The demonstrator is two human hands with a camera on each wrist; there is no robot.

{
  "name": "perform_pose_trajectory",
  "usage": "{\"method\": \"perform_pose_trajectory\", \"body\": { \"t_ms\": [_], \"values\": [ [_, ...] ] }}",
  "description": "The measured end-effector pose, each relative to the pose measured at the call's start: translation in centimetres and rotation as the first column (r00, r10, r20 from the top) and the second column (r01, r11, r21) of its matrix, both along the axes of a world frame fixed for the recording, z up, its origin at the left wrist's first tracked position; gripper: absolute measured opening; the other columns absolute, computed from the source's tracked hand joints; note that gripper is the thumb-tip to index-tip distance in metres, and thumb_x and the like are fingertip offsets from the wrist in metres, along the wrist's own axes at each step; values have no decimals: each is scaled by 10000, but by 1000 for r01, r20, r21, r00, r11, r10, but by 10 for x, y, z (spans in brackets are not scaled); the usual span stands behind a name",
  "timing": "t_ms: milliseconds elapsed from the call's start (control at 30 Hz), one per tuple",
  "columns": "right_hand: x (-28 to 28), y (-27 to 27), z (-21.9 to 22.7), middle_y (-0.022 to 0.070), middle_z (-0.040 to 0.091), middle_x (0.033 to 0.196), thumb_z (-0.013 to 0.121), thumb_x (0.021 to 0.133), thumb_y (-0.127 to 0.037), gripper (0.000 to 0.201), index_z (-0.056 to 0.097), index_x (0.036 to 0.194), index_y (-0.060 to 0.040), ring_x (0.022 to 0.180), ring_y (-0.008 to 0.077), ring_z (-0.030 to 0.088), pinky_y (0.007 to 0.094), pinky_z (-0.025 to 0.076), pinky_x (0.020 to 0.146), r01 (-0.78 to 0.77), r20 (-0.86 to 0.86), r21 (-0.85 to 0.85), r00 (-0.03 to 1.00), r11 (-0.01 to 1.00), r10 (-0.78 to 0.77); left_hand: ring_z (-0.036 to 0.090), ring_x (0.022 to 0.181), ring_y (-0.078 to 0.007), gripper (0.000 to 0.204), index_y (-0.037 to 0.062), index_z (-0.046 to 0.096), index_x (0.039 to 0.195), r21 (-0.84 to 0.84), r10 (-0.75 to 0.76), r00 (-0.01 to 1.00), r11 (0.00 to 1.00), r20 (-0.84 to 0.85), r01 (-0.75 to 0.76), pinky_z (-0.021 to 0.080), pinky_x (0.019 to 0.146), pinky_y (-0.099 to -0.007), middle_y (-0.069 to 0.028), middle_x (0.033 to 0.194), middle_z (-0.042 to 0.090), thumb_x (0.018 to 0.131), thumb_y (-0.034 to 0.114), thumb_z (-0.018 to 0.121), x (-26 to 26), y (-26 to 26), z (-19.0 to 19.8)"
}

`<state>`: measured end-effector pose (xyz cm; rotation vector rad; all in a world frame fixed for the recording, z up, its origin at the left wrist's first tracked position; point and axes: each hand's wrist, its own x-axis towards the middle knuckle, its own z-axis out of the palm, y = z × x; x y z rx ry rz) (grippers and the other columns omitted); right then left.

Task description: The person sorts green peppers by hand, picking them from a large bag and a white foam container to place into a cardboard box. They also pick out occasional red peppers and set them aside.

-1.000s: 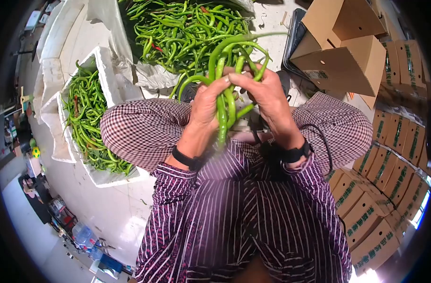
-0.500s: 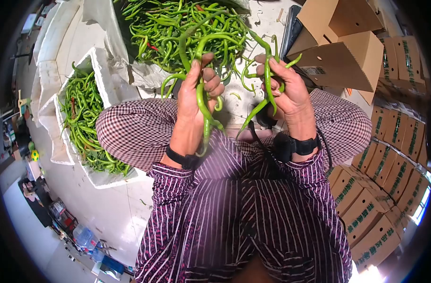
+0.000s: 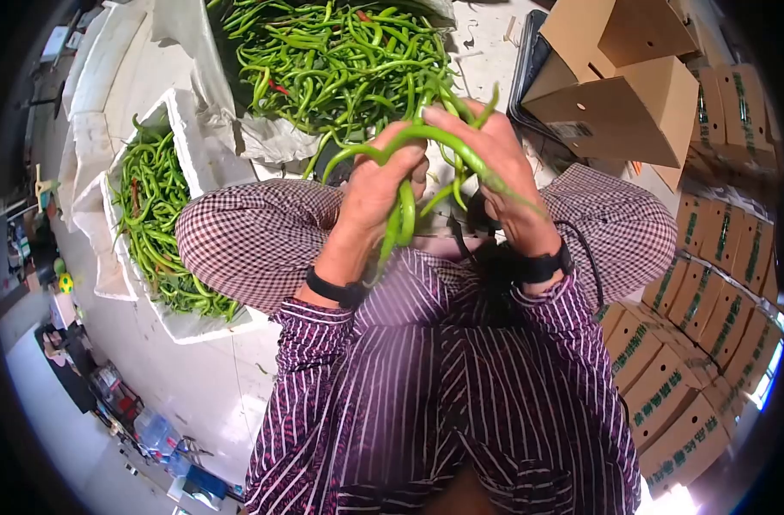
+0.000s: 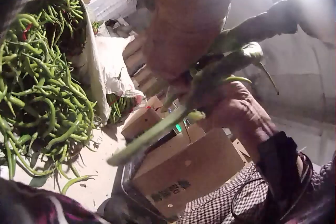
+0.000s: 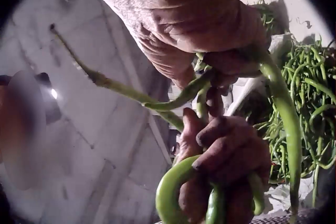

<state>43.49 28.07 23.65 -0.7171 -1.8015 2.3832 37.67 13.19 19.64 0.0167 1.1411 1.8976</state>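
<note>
Both hands meet in front of the crossed legs, among long green chili peppers (image 3: 406,215). My left hand (image 3: 370,196) curls round several of them, and their lower ends hang below its fingers. In the right wrist view, peppers poke out from the left fist (image 5: 228,145). Close beside it, my right hand (image 3: 508,167) grips more peppers, its fingertips partly hidden behind them. One long curved pepper (image 3: 443,137) arches across from the left hand over the right. In the left wrist view, a pepper (image 4: 152,134) sticks out below the hands.
Beyond the hands lies a big heap of green chili peppers (image 3: 340,69) with a few red ones. At left is a white foam box (image 3: 186,142) of peppers. An open cardboard box (image 3: 615,120) stands at right, near stacked printed cartons (image 3: 709,300).
Half a second ago the hands were apart, each holding some peppers. They have come back together, and the peppers in them now overlap.
</note>
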Motion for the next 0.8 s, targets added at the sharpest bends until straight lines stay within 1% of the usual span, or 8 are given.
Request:
{"method": "perform_pose_trajectory", "body": {
  "t_ms": [67,133,167,300,467,533,667,800],
  "values": [
    [-7,3,-13,-29,577,775,724,816,-268,269,630,926,-42,673,60,505,218,399,615,3,25,-23,1000,1000,-2,477,604,-73,353,35,545,1162,-116,-72,982,992,-175,52,393,499,-203,-23,743,523,875,210,651,-4,-4,-3],
    [-12,7,-21,15,652,878,713,819,-172,261,658,1025,-21,782,75,587,221,446,717,1,67,-266,998,964,17,598,736,-124,348,6,571,1171,-314,-234,746,949,-623,35,485,660,-269,-69,849,627,873,172,636,-10,-7,-9],
    [-15,7,-24,25,654,861,698,829,-145,274,642,1055,0,709,62,589,188,446,623,28,87,-282,996,959,-3,639,839,-160,360,-7,568,1176,-338,-250,657,941,-711,-8,501,737,-301,-119,944,661,868,165,644,-7,-5,-7],
    [-11,31,-31,27,644,895,666,842,-85,312,612,1126,33,593,15,499,148,332,460,-6,-36,-436,999,900,-10,536,745,-85,386,-3,545,1230,-318,-232,647,948,-727,-17,442,655,-223,-19,866,605,890,167,612,-5,-2,5],
    [-9,53,-35,-1,538,744,582,910,-75,227,578,1099,51,475,19,368,146,328,427,169,-61,-496,972,852,-228,477,568,-75,528,-22,447,1329,-174,-261,908,961,-327,214,394,507,-226,-11,760,540,853,159,586,-12,-14,2],
    [-6,71,-45,44,555,800,534,940,-100,223,554,1109,44,513,30,376,156,344,435,80,-158,-600,964,796,-216,433,507,-78,599,-13,376,1375,-43,-207,973,978,-99,204,374,470,-230,6,706,486,867,214,597,-8,-13,14],
    [-8,67,-37,138,566,1002,508,954,-114,263,499,1156,54,569,40,409,156,366,445,63,-154,-645,966,762,-210,399,513,-80,505,22,401,1321,429,-15,955,895,295,-118,361,432,-227,-8,662,462,940,314,559,-19,-17,2],
    [-5,58,-38,161,562,1015,505,953,-113,282,466,1174,58,573,38,414,140,371,452,-54,-242,-693,957,719,-161,324,515,-62,409,34,491,1218,314,165,864,886,476,-342,287,456,-212,22,659,404,967,356,514,-28,-21,-5]
  ]
}}
